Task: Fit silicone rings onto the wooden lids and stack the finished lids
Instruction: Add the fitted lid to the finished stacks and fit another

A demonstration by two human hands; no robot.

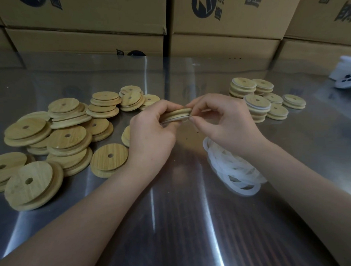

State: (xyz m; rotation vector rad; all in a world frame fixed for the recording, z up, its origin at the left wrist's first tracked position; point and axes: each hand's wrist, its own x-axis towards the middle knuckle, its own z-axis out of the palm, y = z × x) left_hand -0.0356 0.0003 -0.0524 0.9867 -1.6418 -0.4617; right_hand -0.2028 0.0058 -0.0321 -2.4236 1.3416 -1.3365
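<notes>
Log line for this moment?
ring partly on lid | left hand, right hand grip lid | stacks far right | bare lids left

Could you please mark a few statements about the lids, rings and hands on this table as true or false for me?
1. The left hand and right hand hold one wooden lid between them. True.
2. The loose silicone rings lie left of the hands. False: they lie on the right, partly under the right forearm.
3. The ringed lid stacks stand to the right of the hands. True.
4. The bare lids form one neat column. False: they lie in a loose, overlapping pile on the metal table.
</notes>
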